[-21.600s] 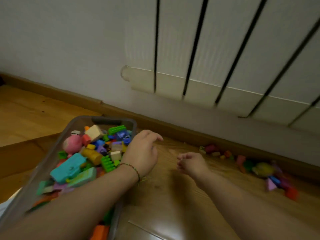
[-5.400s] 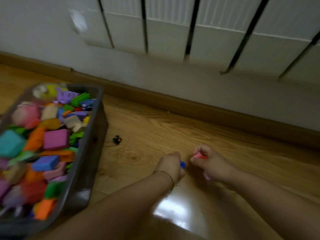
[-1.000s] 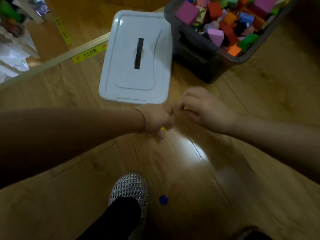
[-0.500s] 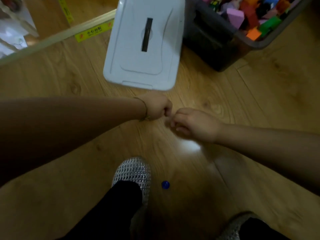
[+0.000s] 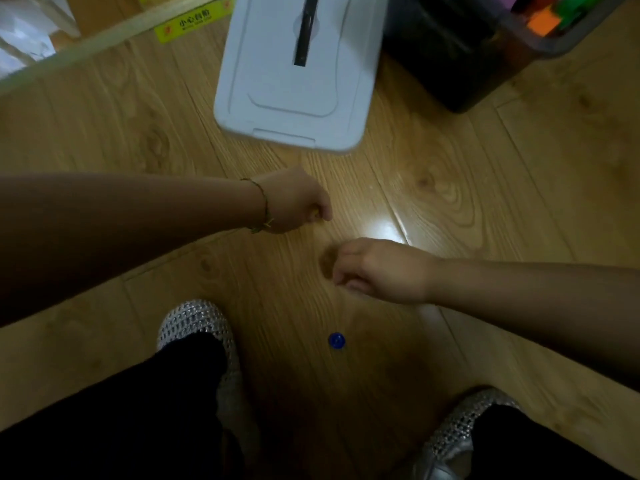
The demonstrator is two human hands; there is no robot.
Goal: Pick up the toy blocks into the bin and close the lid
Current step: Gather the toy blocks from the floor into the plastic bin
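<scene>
My left hand hovers over the wooden floor in a fist, with a hint of a small yellow piece at its fingertips. My right hand is lower and to the right, its fingers loosely curled and pointing down, with nothing visible in it. A small round blue piece lies on the floor just below my right hand, between my feet. The white lid lies flat on the floor beyond my hands. The dark bin stands to its right, cut off by the frame, with an orange block and green blocks showing inside.
My two feet in silver mesh shoes stand at the bottom of the view. A wooden step edge with a yellow warning sticker runs along the upper left.
My hands, touching half a second ago, have parted: the right one has dropped toward the blue piece. The view has tipped down, so lid and bin sit higher in frame.
</scene>
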